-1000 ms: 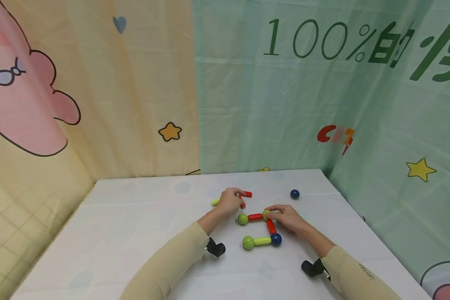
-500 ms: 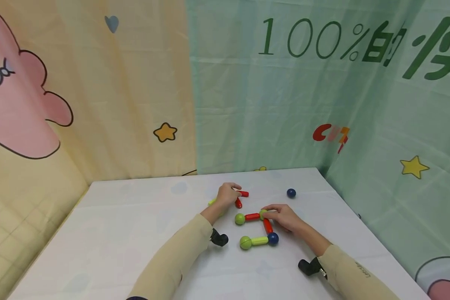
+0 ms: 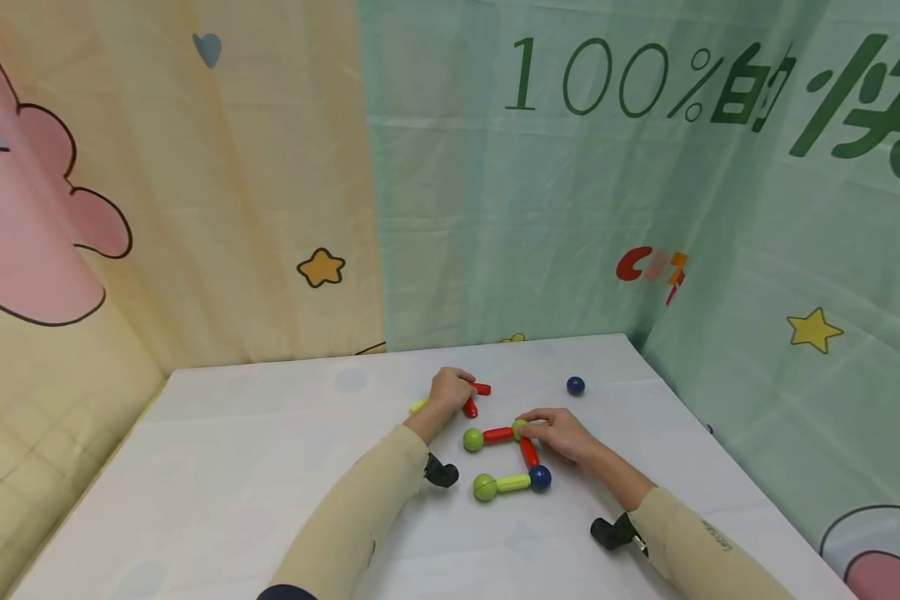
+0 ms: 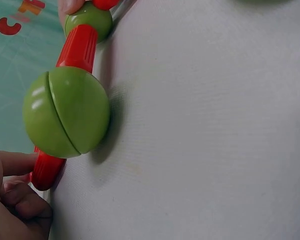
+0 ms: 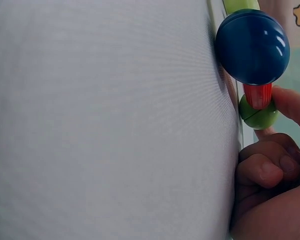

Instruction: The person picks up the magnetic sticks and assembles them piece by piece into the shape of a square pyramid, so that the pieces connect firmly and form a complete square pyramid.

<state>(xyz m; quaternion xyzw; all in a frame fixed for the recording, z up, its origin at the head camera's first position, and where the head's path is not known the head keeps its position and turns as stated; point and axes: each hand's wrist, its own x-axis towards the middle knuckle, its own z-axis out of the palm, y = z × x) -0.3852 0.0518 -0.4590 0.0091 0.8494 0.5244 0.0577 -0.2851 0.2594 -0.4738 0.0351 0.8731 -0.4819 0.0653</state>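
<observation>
In the head view, several red and green toy rods and balls form a three-sided figure. My right hand pinches the green corner ball, finger and thumb on opposite sides. A red rod runs from it to a blue ball. Another red rod joins it to a green ball. Farther back, my left hand is at two loose red rods; its finger and thumb appear to pinch one red rod, partly hidden behind the green ball in the left wrist view.
A light-green rod links the blue ball to a green ball at the front. A loose blue ball lies at the back right of the white table. Another light-green rod shows beside my left hand.
My left hand has drawn slightly back and left over the loose red rods. My right hand stays on the green corner ball. The whole view has shifted a little.
</observation>
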